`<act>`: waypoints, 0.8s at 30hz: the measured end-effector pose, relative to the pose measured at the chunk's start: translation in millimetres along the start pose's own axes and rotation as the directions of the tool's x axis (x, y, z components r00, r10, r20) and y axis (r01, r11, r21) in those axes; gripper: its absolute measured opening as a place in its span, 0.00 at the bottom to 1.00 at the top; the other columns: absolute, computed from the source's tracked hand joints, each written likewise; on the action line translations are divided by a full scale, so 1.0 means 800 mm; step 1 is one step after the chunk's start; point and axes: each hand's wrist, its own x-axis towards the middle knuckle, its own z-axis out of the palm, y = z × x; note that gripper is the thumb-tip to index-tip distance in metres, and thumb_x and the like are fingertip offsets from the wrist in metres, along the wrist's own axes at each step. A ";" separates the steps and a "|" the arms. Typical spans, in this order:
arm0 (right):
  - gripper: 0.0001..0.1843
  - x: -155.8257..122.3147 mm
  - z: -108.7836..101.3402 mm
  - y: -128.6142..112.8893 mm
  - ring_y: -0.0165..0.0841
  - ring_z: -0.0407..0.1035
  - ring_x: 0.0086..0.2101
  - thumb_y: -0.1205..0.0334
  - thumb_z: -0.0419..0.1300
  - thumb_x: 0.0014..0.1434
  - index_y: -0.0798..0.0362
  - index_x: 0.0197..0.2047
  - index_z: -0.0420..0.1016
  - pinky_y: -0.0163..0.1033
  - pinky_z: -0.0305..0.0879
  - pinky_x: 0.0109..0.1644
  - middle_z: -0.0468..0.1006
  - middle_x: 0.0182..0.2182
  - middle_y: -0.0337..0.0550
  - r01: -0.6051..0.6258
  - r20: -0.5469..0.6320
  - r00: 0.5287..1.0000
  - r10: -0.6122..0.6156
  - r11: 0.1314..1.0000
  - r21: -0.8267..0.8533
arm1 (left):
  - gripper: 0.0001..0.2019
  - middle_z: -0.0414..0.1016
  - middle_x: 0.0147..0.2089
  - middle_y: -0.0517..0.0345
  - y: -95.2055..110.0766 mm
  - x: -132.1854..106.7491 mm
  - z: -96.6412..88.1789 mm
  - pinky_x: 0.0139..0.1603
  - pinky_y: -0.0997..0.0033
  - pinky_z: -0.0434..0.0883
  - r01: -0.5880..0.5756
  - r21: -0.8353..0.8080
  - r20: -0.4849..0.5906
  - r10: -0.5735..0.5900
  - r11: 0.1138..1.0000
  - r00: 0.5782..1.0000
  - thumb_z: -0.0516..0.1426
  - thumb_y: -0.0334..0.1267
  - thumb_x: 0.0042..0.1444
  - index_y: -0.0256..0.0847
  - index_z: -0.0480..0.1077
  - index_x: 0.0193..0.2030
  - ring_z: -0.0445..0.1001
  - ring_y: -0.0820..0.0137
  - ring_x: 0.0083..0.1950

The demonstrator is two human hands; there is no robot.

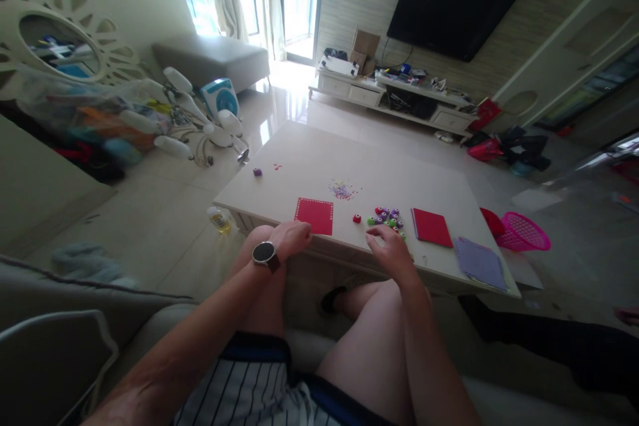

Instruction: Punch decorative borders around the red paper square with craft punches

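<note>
Both hands sit at the near edge of the tabletop (299, 146). The left hand (292, 236), with a watch (264, 253) on its wrist, is loosely curled against the near corner of a red sheet (313, 216); whether it pinches the sheet cannot be told. The right hand (389, 249) lies palm down and released, its fingertips just short of a cluster of small punches (387, 216).

The likeliest trouble is a careless sweep by the right hand. The cluster is close to the near edge, and a nudge could roll pieces off onto the floor. The red sheet also lies near that edge, so a tug from the curled hand could slide it off. The loose confetti pile (342, 190) could scatter if a sleeve or draught caught it.

By count:
- One red sheet with a dotted border.
- One red pad (432, 226).
- One purple pad (479, 261).
- One confetti pile.
- One single red punch (357, 218) beside the cluster.
- One purple punch (257, 172) well apart.
- One pink basket (522, 233).

The cluster holds roughly eight to ten pieces, too small to count exactly.
</note>
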 end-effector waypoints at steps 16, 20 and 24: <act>0.34 -0.201 0.071 0.076 0.53 0.45 0.75 0.52 0.48 0.67 0.52 0.72 0.68 0.63 0.56 0.72 0.60 0.75 0.48 -0.245 -0.211 0.963 0.166 0.865 -0.438 | 0.36 0.47 0.83 0.50 -0.038 -0.166 0.018 0.74 0.41 0.58 0.364 0.066 -0.289 -0.332 0.929 0.898 0.51 0.47 0.68 0.44 0.50 0.81 0.46 0.43 0.81; 0.33 -0.184 0.066 0.070 0.53 0.48 0.74 0.52 0.50 0.64 0.50 0.69 0.72 0.62 0.58 0.71 0.61 0.74 0.45 -0.287 -0.196 0.955 0.221 0.850 -0.441 | 0.33 0.52 0.81 0.48 -0.045 -0.157 0.012 0.76 0.41 0.57 0.375 0.057 -0.307 -0.341 0.925 0.889 0.51 0.47 0.68 0.43 0.56 0.78 0.50 0.43 0.80; 0.32 -0.180 0.062 0.070 0.51 0.50 0.74 0.53 0.50 0.65 0.47 0.69 0.72 0.62 0.62 0.68 0.63 0.73 0.44 -0.298 -0.200 0.952 0.231 0.850 -0.434 | 0.31 0.56 0.80 0.50 -0.063 -0.146 0.014 0.77 0.45 0.55 0.374 0.005 -0.254 -0.361 0.927 0.897 0.53 0.46 0.67 0.44 0.61 0.75 0.54 0.46 0.78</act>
